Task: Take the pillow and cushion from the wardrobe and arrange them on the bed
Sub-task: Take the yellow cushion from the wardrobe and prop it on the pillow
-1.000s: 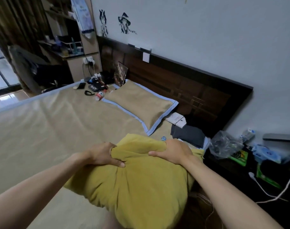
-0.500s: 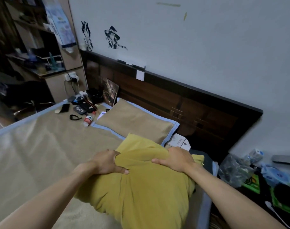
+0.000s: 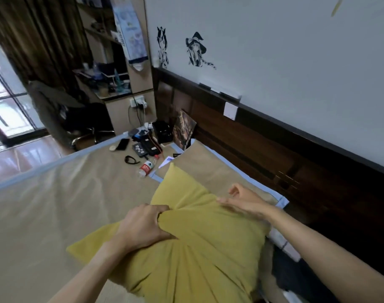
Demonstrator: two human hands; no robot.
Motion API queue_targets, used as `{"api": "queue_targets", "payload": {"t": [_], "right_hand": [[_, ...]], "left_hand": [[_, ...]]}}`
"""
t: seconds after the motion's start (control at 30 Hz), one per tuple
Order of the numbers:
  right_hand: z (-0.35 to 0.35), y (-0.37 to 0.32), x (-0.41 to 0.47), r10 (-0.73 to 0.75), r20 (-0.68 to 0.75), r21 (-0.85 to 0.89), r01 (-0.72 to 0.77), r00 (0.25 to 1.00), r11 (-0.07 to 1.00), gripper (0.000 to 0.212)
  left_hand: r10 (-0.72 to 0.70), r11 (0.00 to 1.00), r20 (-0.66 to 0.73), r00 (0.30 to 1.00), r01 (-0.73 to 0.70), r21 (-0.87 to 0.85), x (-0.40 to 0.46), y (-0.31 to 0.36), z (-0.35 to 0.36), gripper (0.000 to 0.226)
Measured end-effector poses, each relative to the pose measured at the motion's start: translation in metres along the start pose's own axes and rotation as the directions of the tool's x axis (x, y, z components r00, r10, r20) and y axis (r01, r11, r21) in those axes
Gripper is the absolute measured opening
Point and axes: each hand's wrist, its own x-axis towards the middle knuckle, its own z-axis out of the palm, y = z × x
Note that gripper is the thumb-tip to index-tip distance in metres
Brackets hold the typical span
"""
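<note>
Head view looks down on two bare forearms reaching over a yellow cushion (image 3: 186,248) that lies on the bed (image 3: 44,204), its far corner overlapping the tan pillow (image 3: 210,169) with the blue border. Left hand (image 3: 142,228) has its fingers (image 3: 158,213) closed into the cushion's fabric, bunching a fold near the middle. Right hand (image 3: 243,202) is blurred and rests along the cushion's upper right edge with its fingers loosely spread, not clamped on the cloth. Beyond the cushion, the pillow lies flat against the dark wooden headboard (image 3: 274,154). Farther left on the bed sit a small bottle with a red label (image 3: 146,166), a black band (image 3: 130,160) and a cluster of dark gadgets (image 3: 146,147). At the back stand a desk (image 3: 112,92), a chair (image 3: 86,125) and brown curtains (image 3: 40,36).
</note>
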Motion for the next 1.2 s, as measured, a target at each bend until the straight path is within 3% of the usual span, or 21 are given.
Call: {"api": "queue_targets", "payload": {"t": [0.1, 0.2, 0.27, 0.33, 0.43, 0.57, 0.67, 0.73, 0.83, 0.9, 1.03, 1.13, 1.2], "right_hand": [[-0.003, 0.008, 0.090, 0.039, 0.194, 0.132, -0.065, 0.980, 0.989, 0.099], [0.012, 0.030, 0.158, 0.105, 0.343, 0.171, -0.172, 0.933, 0.970, 0.095], [0.016, 0.044, 0.180, 0.090, 0.418, 0.170, -0.175, 0.904, 0.970, 0.065], [0.015, 0.054, 0.189, 0.054, 0.432, 0.241, -0.173, 0.900, 0.955, 0.052], [-0.009, 0.065, 0.195, 0.028, 0.317, 0.331, -0.138, 0.948, 0.933, 0.065], [-0.096, 0.041, 0.205, -0.104, 0.102, 0.328, 0.065, 0.989, 0.943, 0.042], [-0.170, 0.007, 0.215, -0.210, -0.144, 0.176, 0.234, 0.967, 0.956, 0.063], [-0.216, -0.015, 0.217, -0.253, -0.232, 0.036, 0.268, 0.939, 0.963, 0.073], [-0.266, -0.036, 0.217, -0.277, -0.364, -0.059, 0.275, 0.889, 0.960, 0.070], [-0.284, -0.041, 0.221, -0.268, -0.455, -0.087, 0.257, 0.850, 0.963, 0.069], [-0.291, -0.025, 0.243, -0.214, -0.547, -0.184, 0.133, 0.809, 0.974, 0.068], [-0.274, 0.015, 0.283, -0.155, -0.509, -0.322, -0.020, 0.847, 0.947, 0.084], [-0.249, 0.050, 0.309, -0.068, -0.451, -0.405, -0.136, 0.890, 0.904, 0.084]], "left_hand": [[-0.024, 0.999, 0.024, 0.999, 0.023, 0.036, 0.051, 0.013, 0.001, 0.028], [-0.094, 0.995, 0.023, 0.995, 0.093, 0.044, 0.093, 0.011, 0.008, 0.029], [-0.099, 0.993, -0.017, 0.995, 0.100, 0.066, 0.109, 0.003, 0.014, 0.037], [-0.105, 0.983, -0.035, 0.994, 0.109, 0.150, 0.119, -0.007, 0.020, 0.040], [-0.129, 0.952, 0.009, 0.992, 0.121, 0.282, 0.136, -0.021, 0.033, 0.052], [-0.057, 0.942, 0.028, 0.998, 0.045, 0.333, 0.190, -0.025, 0.055, 0.047], [-0.007, 0.946, 0.044, 0.999, -0.008, 0.325, 0.254, -0.016, 0.059, 0.052], [0.013, 0.938, 0.015, 1.000, -0.017, 0.345, 0.297, -0.005, 0.057, 0.061], [-0.014, 0.955, -0.056, 0.998, 0.030, 0.295, 0.346, 0.018, 0.054, 0.052], [-0.036, 0.975, -0.055, 0.998, 0.047, 0.215, 0.360, 0.030, 0.056, 0.049], [-0.106, 0.993, 0.150, 0.983, 0.097, 0.063, 0.351, 0.040, 0.076, 0.046], [-0.189, 0.982, 0.261, 0.947, 0.187, 0.030, 0.328, 0.026, 0.092, 0.043], [-0.244, 0.969, 0.291, 0.925, 0.241, 0.046, 0.314, 0.011, 0.102, 0.042]]}}
